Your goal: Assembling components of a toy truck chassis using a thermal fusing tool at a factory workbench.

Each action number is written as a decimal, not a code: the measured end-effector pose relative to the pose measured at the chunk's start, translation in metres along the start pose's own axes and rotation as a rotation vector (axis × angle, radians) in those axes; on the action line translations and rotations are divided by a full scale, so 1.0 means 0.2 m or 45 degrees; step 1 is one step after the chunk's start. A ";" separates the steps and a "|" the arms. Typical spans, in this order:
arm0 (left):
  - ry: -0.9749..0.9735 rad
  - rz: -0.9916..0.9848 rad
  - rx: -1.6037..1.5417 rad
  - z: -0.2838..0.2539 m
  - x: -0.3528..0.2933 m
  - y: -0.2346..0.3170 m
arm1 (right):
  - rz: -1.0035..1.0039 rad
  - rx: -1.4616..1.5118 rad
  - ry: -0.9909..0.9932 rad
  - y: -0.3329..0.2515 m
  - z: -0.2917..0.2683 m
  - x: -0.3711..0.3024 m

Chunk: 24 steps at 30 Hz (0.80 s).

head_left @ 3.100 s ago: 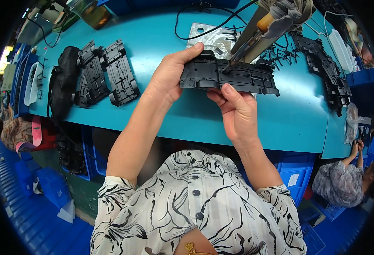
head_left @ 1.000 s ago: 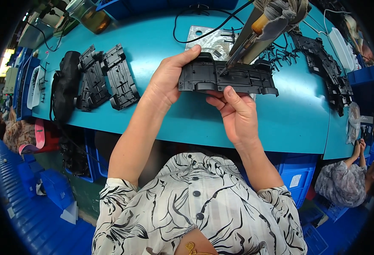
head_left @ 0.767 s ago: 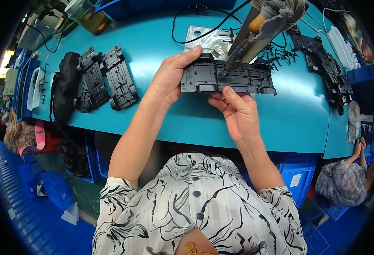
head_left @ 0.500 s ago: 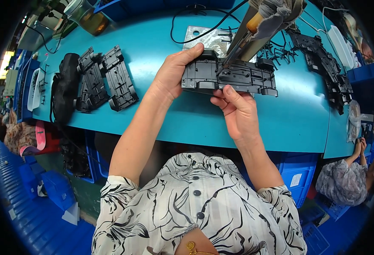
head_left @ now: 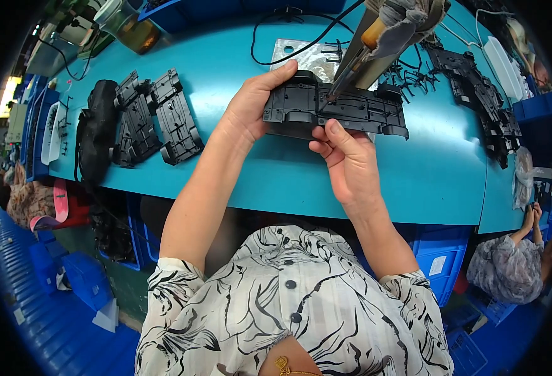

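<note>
My left hand [head_left: 251, 103] is closed round the left end of a long black plastic chassis [head_left: 370, 111] with wheel-arch shapes along its edges. My right hand [head_left: 349, 160] pinches its near edge at about the middle, thumb on top. The chassis is held above the table, its ribbed face up. Over it stands a slanted metal fixture [head_left: 376, 59] with grey cloth wrapped round its top. The fixture's thin rod points down at the middle of the chassis; whether the tip touches I cannot tell. A silvery metal plate [head_left: 286, 57] lies partly hidden behind the chassis.
Similar black chassis [head_left: 174, 116] lie at the left beside a dark elongated bundle [head_left: 96, 131]. More black parts [head_left: 476, 94] are at the right. Small black pieces [head_left: 417, 78] lie scattered past the fixture. A black cable [head_left: 255, 41] loops behind. A co-worker [head_left: 508, 266] sits at the far right.
Both hands have shifted the chassis slightly left and tilted it, so its near right wheel arch shows less. The fixture looks almost unmoved.
</note>
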<state>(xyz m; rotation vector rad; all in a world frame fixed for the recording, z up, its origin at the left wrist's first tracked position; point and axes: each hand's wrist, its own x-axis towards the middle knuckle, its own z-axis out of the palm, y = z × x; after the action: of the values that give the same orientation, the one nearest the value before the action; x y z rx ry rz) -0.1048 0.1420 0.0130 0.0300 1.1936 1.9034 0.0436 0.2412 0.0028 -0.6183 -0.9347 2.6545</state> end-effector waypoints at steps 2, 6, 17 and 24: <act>-0.012 -0.010 0.000 -0.01 0.01 0.00 | -0.001 -0.002 0.001 0.00 0.00 0.00; -0.031 -0.011 0.004 0.00 0.00 0.01 | -0.008 -0.007 0.005 0.01 0.00 0.00; -0.085 -0.050 -0.079 -0.02 0.05 0.01 | -0.037 -0.004 0.048 0.02 0.03 -0.01; -0.039 -0.056 -0.023 0.00 0.04 0.02 | -0.045 0.008 0.053 0.02 0.03 -0.01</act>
<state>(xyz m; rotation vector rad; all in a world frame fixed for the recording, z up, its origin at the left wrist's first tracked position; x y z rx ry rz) -0.1113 0.1467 0.0126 0.0232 1.1475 1.8690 0.0417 0.2347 0.0047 -0.6468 -0.9174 2.6026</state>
